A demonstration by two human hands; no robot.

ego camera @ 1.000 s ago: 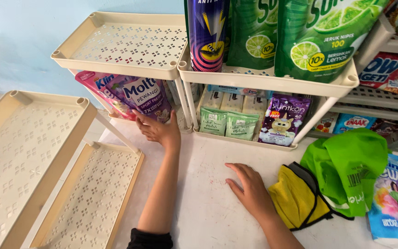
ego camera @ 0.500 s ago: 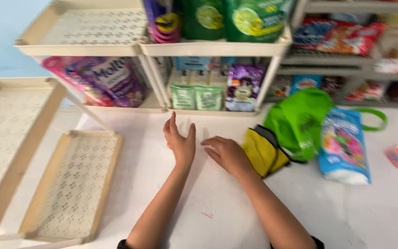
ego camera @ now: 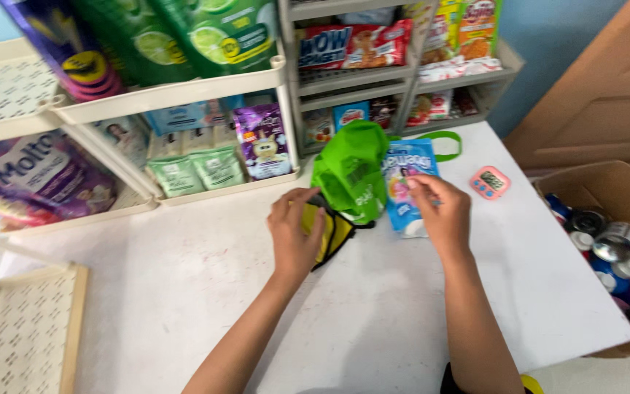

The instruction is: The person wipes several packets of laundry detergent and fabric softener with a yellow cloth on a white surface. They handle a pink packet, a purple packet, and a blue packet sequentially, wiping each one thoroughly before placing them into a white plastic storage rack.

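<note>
Head view of a white table point(ego camera: 373, 321) with both bare hands at work near its centre. The left hand point(ego camera: 294, 232) lies palm-down, fingers curled loosely over a yellow folded bag point(ego camera: 332, 232) with dark edging, pressing on it rather than lifting it. The right hand point(ego camera: 442, 211) rests on a blue pouch point(ego camera: 406, 171) lying flat on the table, its fingers bent at the pouch's near right edge; whether it actually pinches the pouch cannot be told. Between and just beyond the hands sits a crumpled green bag point(ego camera: 351, 171), touching both the yellow bag and the pouch. A small pink timer point(ego camera: 490, 182) lies to the right. Cream shelves point(ego camera: 176, 91) at far left carry refill pouches; a cardboard box point(ego camera: 610, 190) of cans stands at right.
</note>
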